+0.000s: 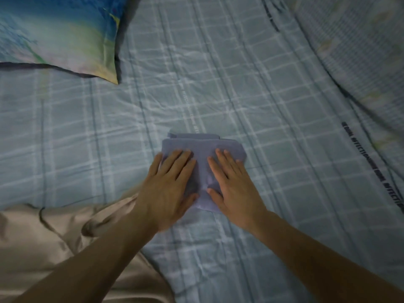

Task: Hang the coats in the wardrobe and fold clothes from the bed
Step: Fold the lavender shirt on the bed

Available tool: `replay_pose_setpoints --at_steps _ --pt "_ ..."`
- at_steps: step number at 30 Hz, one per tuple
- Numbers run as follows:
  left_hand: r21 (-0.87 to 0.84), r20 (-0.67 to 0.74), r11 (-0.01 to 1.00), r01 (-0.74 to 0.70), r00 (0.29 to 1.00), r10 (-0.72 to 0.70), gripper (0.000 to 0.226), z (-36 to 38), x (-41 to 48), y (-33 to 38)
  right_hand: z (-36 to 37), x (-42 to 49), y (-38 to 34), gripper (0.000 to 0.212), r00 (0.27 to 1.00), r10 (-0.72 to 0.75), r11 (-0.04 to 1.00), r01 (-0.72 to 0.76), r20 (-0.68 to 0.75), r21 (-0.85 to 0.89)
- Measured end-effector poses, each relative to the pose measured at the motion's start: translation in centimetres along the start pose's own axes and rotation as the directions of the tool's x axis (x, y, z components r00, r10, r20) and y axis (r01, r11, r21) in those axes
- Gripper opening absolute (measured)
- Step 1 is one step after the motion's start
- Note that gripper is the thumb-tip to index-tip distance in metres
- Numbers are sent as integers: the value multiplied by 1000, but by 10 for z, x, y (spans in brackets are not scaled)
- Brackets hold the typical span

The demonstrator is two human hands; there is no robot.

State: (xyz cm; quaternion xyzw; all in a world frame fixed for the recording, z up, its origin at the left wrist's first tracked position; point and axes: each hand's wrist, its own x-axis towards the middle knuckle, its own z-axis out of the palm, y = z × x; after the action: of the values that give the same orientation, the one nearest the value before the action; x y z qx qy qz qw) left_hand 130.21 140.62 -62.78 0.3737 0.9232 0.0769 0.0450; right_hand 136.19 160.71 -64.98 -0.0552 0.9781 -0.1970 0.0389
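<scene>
We look down on a bed (251, 88) covered by a pale blue checked sheet, creased and crossed by lines of dark lettering. Along its right edge, up to the far right corner, lies a second cover (358, 44) in a finer check. At the near left corner we see a beige cloth (43, 248), crumpled and loose on the sheet. A pillow (59, 33) in blue, green and yellow sits at the far left corner. Near the middle of the bed, a little towards the near edge, lies the folded lilac garment (203, 147), a small flat packet of several layers. Both hands rest palm down on it, side by side. The left hand (168, 189) covers its left part, fingers straight and close together, thumb out to the side; its outline is slightly blurred. The right hand (231, 184) covers its right part, fingers straight and slightly spread, thumb out towards the left hand.
</scene>
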Motion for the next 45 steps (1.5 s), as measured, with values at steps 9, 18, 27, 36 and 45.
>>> replay_pose_setpoints --at_steps 9,18,27,36,45 --pt "16 17 991 -134 991 133 56 17 -32 -7 4 -36 -8 76 994 -113 991 113 -1 -69" --pt "38 -171 998 -41 984 47 23 3 -23 3 -1 -25 -23 52 979 -29 999 32 -200 13" --pt "-130 -292 991 32 954 -69 28 -81 -12 17 -89 -19 -46 47 949 1 1000 8 -316 28" --pt "-210 -373 978 4 924 -84 19 -200 -52 34 -197 -33 -111 37 956 -12 996 37 -294 77" --pt "-242 -412 970 37 901 -137 19 -347 -164 60 -313 -86 -229 31 971 -109 967 153 -214 202"
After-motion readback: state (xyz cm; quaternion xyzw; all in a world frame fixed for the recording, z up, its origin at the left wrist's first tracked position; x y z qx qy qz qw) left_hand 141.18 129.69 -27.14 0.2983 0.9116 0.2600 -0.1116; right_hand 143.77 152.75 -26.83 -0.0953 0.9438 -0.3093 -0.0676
